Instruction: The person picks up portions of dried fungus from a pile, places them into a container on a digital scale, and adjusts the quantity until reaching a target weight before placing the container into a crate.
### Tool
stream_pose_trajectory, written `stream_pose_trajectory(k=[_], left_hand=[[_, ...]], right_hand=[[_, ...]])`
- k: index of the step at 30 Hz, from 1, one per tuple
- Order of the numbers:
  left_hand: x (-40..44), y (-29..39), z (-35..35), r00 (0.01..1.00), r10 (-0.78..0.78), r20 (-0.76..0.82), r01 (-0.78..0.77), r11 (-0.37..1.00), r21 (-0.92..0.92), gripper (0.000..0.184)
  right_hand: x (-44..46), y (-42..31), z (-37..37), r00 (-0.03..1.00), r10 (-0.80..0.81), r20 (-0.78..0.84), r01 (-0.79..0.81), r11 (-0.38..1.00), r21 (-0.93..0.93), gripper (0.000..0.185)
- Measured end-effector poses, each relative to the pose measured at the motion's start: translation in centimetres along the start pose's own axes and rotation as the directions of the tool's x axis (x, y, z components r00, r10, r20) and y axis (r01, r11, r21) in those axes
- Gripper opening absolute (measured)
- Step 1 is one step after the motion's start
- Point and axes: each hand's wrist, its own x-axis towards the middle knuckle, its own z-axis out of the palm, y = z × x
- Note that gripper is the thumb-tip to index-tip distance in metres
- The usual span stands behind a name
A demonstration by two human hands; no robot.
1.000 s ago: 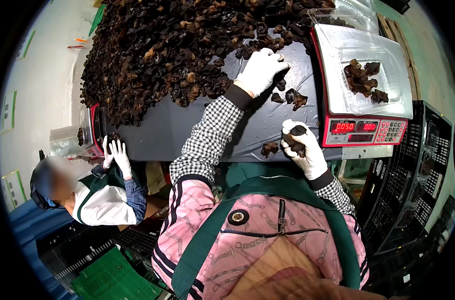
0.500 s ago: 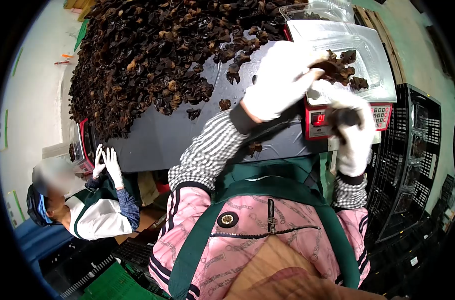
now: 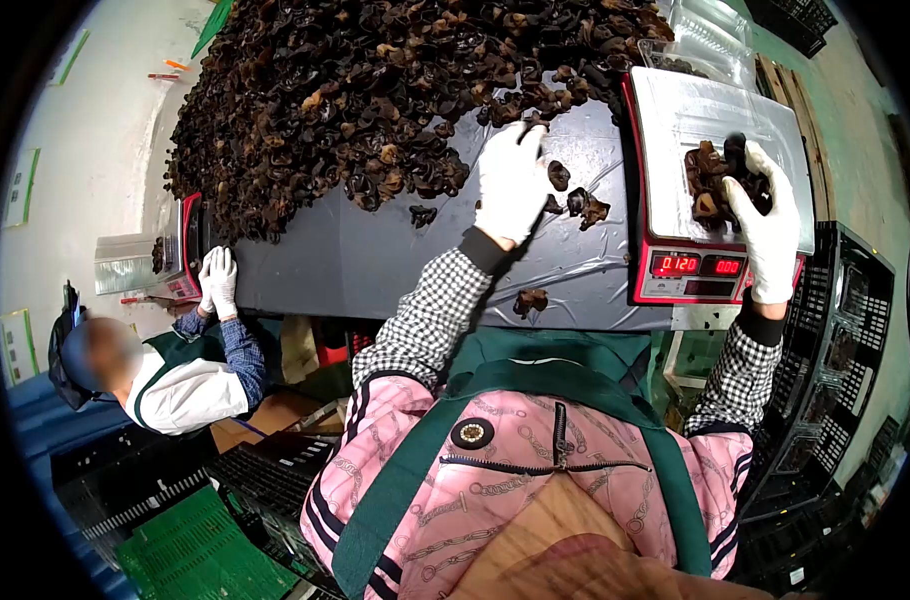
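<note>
My right hand [image 3: 772, 235], in a white glove, curls its thumb and fingers around dark wood ear mushrooms [image 3: 710, 185] above the silver platform of a red scale [image 3: 657, 289]. The scale's display reads 0.120 beside 0.00. A clear plastic tray seems to lie under those mushrooms, though its edges are hard to make out. My left hand [image 3: 510, 190], also gloved, reaches over the dark tabletop [image 3: 375, 270] with its fingers stretched out beside the big heap of wood ear mushrooms [image 3: 345, 100]. Several loose pieces [image 3: 587, 207] lie just right of it.
Clear plastic trays [image 3: 710, 45] stand behind the scale. Black crates [image 3: 835, 330] are stacked at the right. Another person [image 3: 190, 390] with white gloves is at the table's left end, near a second red scale [image 3: 190, 245]. One mushroom piece [image 3: 530, 302] lies near the front edge.
My left hand has moved away from the scale, leftward to the heap. My right hand has gone from in front of the display up onto the platform. The other person's hands have come together.
</note>
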Motion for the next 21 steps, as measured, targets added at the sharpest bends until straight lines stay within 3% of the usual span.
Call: stream_pose_trajectory(k=[1, 3, 4, 5, 8, 9, 11, 12, 13, 15, 17, 19, 21], left_hand=[[-0.4, -0.6, -0.7, 0.999, -0.038, 0.029, 0.036, 0.997, 0.061, 0.035], [-0.9, -1.1, -2.7, 0.953, -0.069, 0.296, 0.076, 0.997, -0.013, 0.037], [-1.0, -0.8, -3.5, 0.946, -0.060, 0.318, 0.080, 0.996, -0.050, 0.034], [-0.8, -0.4, -4.2, 0.958, -0.064, 0.279, 0.106, 0.985, -0.139, 0.029], [1.6, -2.3, -3.6, 0.993, -0.007, 0.121, 0.017, 0.997, -0.076, 0.020], [3.3, -2.2, -4.0, 0.978, -0.106, 0.179, 0.109, 0.994, -0.009, 0.019], [3.8, -6.9, -0.1, 0.989, 0.051, 0.140, -0.066, 0.992, 0.105, 0.026], [4.9, -5.1, -0.6, 0.994, -0.065, 0.084, 0.060, 0.996, 0.061, 0.034], [5.3, -5.2, -0.1, 0.996, -0.028, 0.090, 0.020, 0.995, 0.093, 0.037], [5.4, -5.3, 0.1, 0.964, -0.034, 0.264, 0.001, 0.992, 0.125, 0.031], [4.1, -6.4, 1.3, 0.983, 0.038, 0.178, -0.070, 0.983, 0.171, 0.019], [3.2, -6.3, 0.5, 0.988, 0.057, 0.142, -0.081, 0.982, 0.169, 0.014], [2.7, -5.5, -0.8, 0.992, 0.065, 0.108, -0.075, 0.993, 0.094, 0.009]], right_hand=[[-0.4, -0.2, -0.2, 1.000, -0.003, 0.008, 0.003, 1.000, 0.004, 0.048], [-0.8, -0.7, -0.4, 1.000, -0.017, -0.019, 0.016, 0.999, -0.036, 0.047], [-1.0, -1.0, -0.5, 0.999, -0.008, -0.034, 0.006, 0.999, -0.048, 0.046], [-1.2, -1.2, -0.6, 0.999, 0.001, -0.046, -0.004, 0.998, -0.059, 0.046], [-1.9, -3.9, 0.1, 0.968, -0.153, -0.200, 0.101, 0.964, -0.247, 0.044], [-2.2, -4.9, 0.5, 0.942, -0.216, -0.256, 0.136, 0.945, -0.299, 0.044], [-3.7, -6.8, 2.3, 0.925, -0.191, -0.329, 0.194, 0.981, -0.025, 0.039], [-4.5, -7.8, 3.3, 0.947, -0.190, -0.259, 0.214, 0.974, 0.068, 0.038], [-5.3, -8.8, 4.2, 0.963, -0.194, -0.188, 0.226, 0.961, 0.162, 0.038], [-6.5, -9.6, 6.1, 0.967, -0.254, 0.015, 0.247, 0.952, 0.178, 0.039], [-8.0, -8.9, 9.2, 0.982, -0.055, 0.183, -0.027, 0.908, 0.419, 0.038], [-9.1, -8.7, 11.7, 0.898, 0.223, 0.379, -0.434, 0.584, 0.686, 0.034], [-9.6, -6.8, 13.6, 0.784, 0.295, 0.546, -0.621, 0.390, 0.680, 0.034]])
